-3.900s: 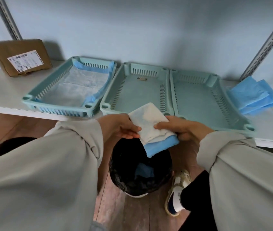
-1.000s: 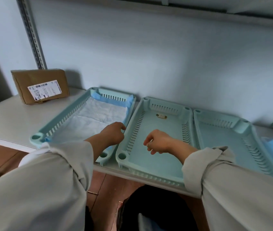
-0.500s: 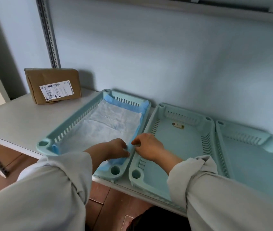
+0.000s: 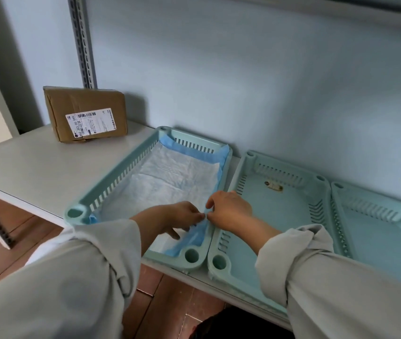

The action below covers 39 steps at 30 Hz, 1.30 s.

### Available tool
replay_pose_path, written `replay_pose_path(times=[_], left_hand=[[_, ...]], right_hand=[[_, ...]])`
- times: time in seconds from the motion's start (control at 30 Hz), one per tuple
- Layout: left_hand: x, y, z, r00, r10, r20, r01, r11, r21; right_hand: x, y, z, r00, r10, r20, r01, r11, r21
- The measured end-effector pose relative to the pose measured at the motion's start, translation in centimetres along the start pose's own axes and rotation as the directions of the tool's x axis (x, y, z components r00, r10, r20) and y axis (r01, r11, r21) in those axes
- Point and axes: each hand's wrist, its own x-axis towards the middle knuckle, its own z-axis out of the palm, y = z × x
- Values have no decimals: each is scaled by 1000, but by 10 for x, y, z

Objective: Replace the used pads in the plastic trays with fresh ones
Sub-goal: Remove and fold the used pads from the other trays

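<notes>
Pinching the blue right edge of the pad [image 4: 170,182], the left hand [image 4: 182,216] and right hand [image 4: 228,210] met fingertip to fingertip over the left tray [image 4: 111,189]. Right of it sat the middle tray [image 4: 280,216], bare. Farther left, a cardboard box [image 4: 84,113] stood on the shelf [image 4: 35,162].

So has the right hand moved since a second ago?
Yes. The right hand has shifted left, from over the empty middle tray to the pad's blue edge in the left tray.
</notes>
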Motion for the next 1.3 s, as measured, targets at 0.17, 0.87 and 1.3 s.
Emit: replay_pose_path(times=[0.17,0.87,1.3], left_hand=[[12,-8,-50,950,40,-311,-21,998,66],[75,-71,-80,933,114,-341,75,865,496],[72,-71,-95,859,12,-512,285,819,498]], right_hand=[[24,-9,-9,998,-34,-43,38,995,97],[71,-22,24,981,-192,-18,151,822,-549],[75,-22,10,994,-100,51,112,926,-360]])
